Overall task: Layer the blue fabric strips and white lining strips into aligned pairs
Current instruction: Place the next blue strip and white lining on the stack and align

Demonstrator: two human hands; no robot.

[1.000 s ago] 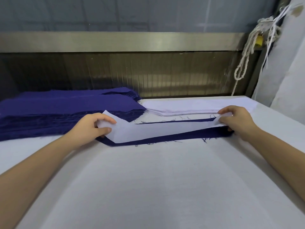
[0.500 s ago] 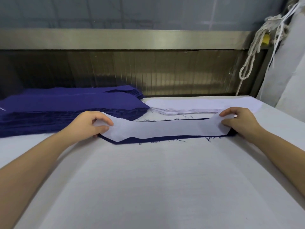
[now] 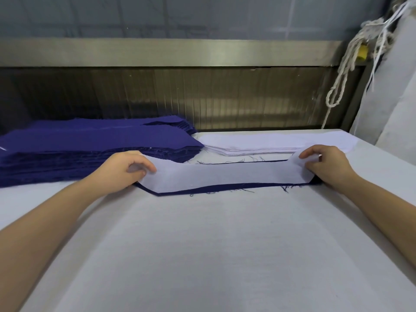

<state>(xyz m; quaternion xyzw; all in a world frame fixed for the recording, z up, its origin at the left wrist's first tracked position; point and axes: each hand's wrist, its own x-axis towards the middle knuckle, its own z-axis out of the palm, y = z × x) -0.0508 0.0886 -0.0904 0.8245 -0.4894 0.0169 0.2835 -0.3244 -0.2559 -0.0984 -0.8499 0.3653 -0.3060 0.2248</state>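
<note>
On the white padded table (image 3: pixel 202 244) in the head view, we see one long white lining strip (image 3: pixel 225 176) lying across the far middle, on top of a dark blue fabric strip (image 3: pixel 225 187) of the same outline. The blue shows only as a thin line along the far edge and a slightly wider band, with loose frayed threads, along the near edge, so the two edges do not quite match.

Our left hand (image 3: pixel 121 170) has its fingers curled and pinches the pointed left end of the white strip. Our right hand (image 3: pixel 326 164) also has its fingers curled and pinches the right end, which is lifted and curls up off the blue cloth (we cannot tell whether either hand also holds the blue layer).

Just behind the left hand sits a thick stack of dark blue fabric strips (image 3: pixel 90 145). Beside it, behind the pair and near the right hand, lies a low stack of white lining strips (image 3: pixel 258 144). A brushed metal rail (image 3: pixel 157 52) runs along the back above a ribbed panel, and a knotted white rope (image 3: pixel 344 70) hangs at the right corner.
</note>
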